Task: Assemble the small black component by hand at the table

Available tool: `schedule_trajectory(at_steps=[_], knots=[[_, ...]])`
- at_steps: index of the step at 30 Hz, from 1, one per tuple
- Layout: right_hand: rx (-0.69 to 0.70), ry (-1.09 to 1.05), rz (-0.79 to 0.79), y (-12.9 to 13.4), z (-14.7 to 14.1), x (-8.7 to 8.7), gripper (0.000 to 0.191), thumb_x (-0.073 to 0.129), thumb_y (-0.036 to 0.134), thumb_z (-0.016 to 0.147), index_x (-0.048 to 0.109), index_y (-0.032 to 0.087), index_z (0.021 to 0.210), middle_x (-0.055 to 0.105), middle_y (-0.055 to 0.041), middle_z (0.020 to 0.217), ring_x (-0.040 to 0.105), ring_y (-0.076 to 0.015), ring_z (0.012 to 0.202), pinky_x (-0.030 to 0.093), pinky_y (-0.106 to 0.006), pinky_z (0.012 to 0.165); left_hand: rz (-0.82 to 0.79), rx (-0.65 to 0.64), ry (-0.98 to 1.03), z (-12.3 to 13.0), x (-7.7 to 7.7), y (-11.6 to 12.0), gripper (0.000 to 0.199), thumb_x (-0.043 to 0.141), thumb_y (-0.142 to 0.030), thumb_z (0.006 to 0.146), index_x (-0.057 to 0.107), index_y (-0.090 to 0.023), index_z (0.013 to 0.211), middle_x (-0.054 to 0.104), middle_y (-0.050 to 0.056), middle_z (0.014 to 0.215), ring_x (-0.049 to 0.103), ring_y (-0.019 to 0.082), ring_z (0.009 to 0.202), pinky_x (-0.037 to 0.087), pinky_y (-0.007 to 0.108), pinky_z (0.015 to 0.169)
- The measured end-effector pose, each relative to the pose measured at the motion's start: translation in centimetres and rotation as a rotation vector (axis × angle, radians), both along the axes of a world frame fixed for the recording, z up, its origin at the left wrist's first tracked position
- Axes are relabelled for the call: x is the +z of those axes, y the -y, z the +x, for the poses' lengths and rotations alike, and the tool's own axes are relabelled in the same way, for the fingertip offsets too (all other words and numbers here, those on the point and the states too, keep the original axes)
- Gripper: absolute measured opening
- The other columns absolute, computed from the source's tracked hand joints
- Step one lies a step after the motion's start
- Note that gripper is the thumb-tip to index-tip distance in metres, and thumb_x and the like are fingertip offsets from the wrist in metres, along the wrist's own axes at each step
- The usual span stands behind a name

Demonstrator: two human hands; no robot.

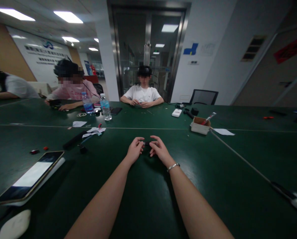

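Note:
Both of my hands meet over the middle of the green table, with a small dark object [147, 143] between them. It looks black with a lighter, metal-like end on the left, but it is too small to name. My left hand [136, 148] pinches that lighter end between thumb and fingers. On the other side, my right hand [159, 149] grips the dark end, its other fingers curled loosely. A silver bracelet [173, 167] circles my right wrist. The fingers hide part of the object.
A phone [30, 177] leans on a white stand at left, near a white rounded object [15, 225]. Two water bottles [105, 108] stand farther back. A small box [200, 126] with a pen is at right, beside a cable [240, 156]. Several people sit around the table [213, 186].

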State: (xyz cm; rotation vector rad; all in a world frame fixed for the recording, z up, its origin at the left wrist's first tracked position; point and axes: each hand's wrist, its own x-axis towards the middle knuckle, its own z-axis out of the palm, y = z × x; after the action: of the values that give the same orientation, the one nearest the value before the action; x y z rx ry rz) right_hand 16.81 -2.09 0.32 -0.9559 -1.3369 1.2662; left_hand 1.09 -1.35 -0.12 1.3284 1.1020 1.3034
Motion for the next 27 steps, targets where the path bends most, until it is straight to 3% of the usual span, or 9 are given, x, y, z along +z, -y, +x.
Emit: schedule_trajectory(at_steps=[3,7,12,17,21,27], knots=[[0.023,0.006,-0.013,-0.05,-0.04,-0.02,0.045,0.06,0.031,0.074,0.048,0.022,0.116,0.059,-0.001,0.088,0.055,-0.0056,0.047,0.05,-0.021,0.044,-0.003,0.0,-0.013,0.03,0.03,0.03,0.031,0.054,-0.029,0.079,0.056,-0.015,0.107,0.053,-0.002,0.069,0.047,0.005,0.05,0.036,0.015,0.043],[0.013,-0.023,0.046,0.0,0.05,-0.05,0.061,0.068,0.022,0.064,0.043,0.029,0.12,0.055,-0.0034,0.112,0.058,-0.0043,0.05,0.053,-0.022,0.047,-0.002,0.004,-0.001,0.06,-0.07,-0.01,0.03,0.054,-0.03,0.079,0.056,-0.016,0.106,0.053,-0.002,0.068,0.047,0.005,0.049,0.035,0.014,0.042],[0.015,-0.017,-0.034,-0.13,0.0,-0.19,0.042,0.061,0.036,0.075,0.049,0.02,0.113,0.06,0.001,0.081,0.054,-0.0053,0.043,0.05,-0.021,0.044,0.015,0.001,-0.006,-0.05,-0.29,-0.16,0.031,0.056,-0.031,0.079,0.056,-0.016,0.106,0.054,-0.002,0.069,0.049,0.005,0.05,0.036,0.015,0.042],[0.011,-0.017,0.031,-0.05,0.03,-0.07,0.046,0.067,0.026,0.069,0.05,0.023,0.112,0.062,-0.0021,0.1,0.055,-0.0041,0.045,0.051,-0.022,0.046,0.013,0.002,-0.005,-0.06,-0.22,-0.15,0.029,0.055,-0.031,0.079,0.057,-0.017,0.105,0.055,-0.002,0.07,0.049,0.006,0.05,0.037,0.016,0.043],[0.001,0.036,0.005,-0.23,0.03,-0.17,0.037,0.062,0.036,0.076,0.054,0.018,0.107,0.062,0.0013,0.075,0.053,-0.0061,0.04,0.046,-0.02,0.042,0.012,0.014,-0.018,-0.05,-0.04,0.0,0.028,0.055,-0.03,0.08,0.057,-0.016,0.104,0.055,-0.001,0.071,0.049,0.006,0.051,0.037,0.016,0.044],[0.015,0.021,0.02,-0.4,0.08,-0.35,0.035,0.065,0.036,0.074,0.057,0.017,0.102,0.065,0.0008,0.073,0.055,-0.0075,0.043,0.046,-0.021,0.045,0.027,-0.031,-0.017,-0.2,-0.07,-0.06,0.028,0.055,-0.034,0.081,0.057,-0.015,0.102,0.054,-0.002,0.066,0.049,0.006,0.05,0.038,0.017,0.045]])
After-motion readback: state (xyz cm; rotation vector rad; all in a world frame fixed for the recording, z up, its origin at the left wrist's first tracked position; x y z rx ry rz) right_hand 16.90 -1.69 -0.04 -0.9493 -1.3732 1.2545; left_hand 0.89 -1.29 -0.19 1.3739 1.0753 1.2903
